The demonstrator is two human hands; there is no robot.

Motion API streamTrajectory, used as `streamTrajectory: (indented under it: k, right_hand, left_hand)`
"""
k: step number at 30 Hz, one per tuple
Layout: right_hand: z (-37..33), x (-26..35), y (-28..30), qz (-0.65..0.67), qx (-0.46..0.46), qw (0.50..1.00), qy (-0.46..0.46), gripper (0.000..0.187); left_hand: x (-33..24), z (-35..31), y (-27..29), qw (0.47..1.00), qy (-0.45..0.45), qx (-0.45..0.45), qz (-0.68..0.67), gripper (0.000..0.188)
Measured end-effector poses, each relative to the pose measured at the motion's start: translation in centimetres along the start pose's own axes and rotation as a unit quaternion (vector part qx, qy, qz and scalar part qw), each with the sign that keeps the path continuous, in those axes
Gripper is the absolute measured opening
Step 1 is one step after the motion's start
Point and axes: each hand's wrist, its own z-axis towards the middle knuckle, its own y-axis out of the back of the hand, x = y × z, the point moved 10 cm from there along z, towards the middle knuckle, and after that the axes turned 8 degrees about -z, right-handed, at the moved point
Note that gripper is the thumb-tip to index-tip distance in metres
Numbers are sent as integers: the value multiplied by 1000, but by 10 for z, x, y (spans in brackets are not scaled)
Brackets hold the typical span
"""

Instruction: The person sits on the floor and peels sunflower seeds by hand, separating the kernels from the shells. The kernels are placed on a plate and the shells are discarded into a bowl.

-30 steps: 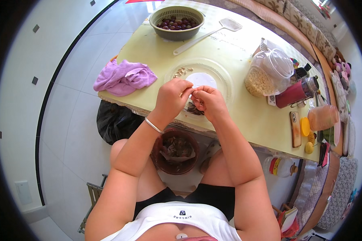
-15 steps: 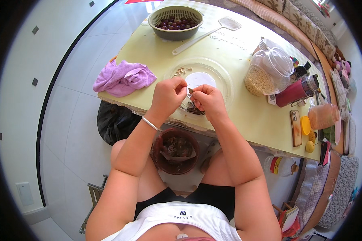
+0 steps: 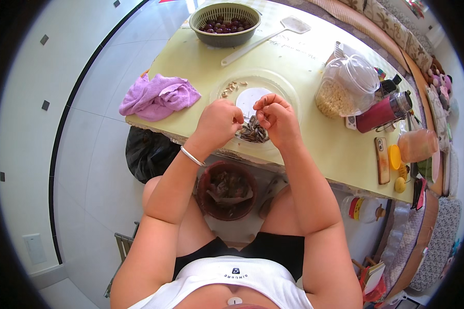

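Both hands sit close together over the glass plate [image 3: 288, 85]: the left hand [image 3: 219, 122] curled in a loose fist, the right hand [image 3: 277, 117] with fingertips pinched on something too small to tell. Since the earlier frame they have barely shifted, the left wrist dropping slightly. One pile of seeds [image 3: 253, 134] lies on the plate between the hands, with a few shelled kernels [image 3: 232, 87] farther back. One bowl [image 3: 228, 189] waits below the table edge. Nearby: one purple cloth [image 3: 159, 96], one basket [image 3: 225, 23], one jar [image 3: 345, 85].
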Motion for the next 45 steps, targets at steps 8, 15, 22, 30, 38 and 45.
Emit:
streamTrajectory:
  k: [8, 15, 22, 30, 38, 45]
  right_hand:
    - [1, 8, -7, 88, 34, 995, 17, 4]
    - [2, 7, 6, 88, -5, 996, 14, 8]
    - [4, 3, 12, 42, -30, 999, -1, 7]
    - [5, -3, 18, 15, -57, 998, -15, 10]
    - [5, -9, 17, -9, -55, 998, -27, 10]
    - [5, -15, 17, -32, -60, 997, -37, 9]
  left_hand:
    - [1, -1, -16, 995, 10, 16, 98, 8]
    - [-1, -1, -21, 989, 6, 52, 140, 7]
    - [2, 5, 14, 999, -14, -27, 30, 8]
    - [-7, 2, -1, 998, -58, 26, -26, 7]
    - [-2, -1, -11, 990, -2, 44, 136, 11]
    - [4, 3, -22, 986, 31, 65, 150, 6]
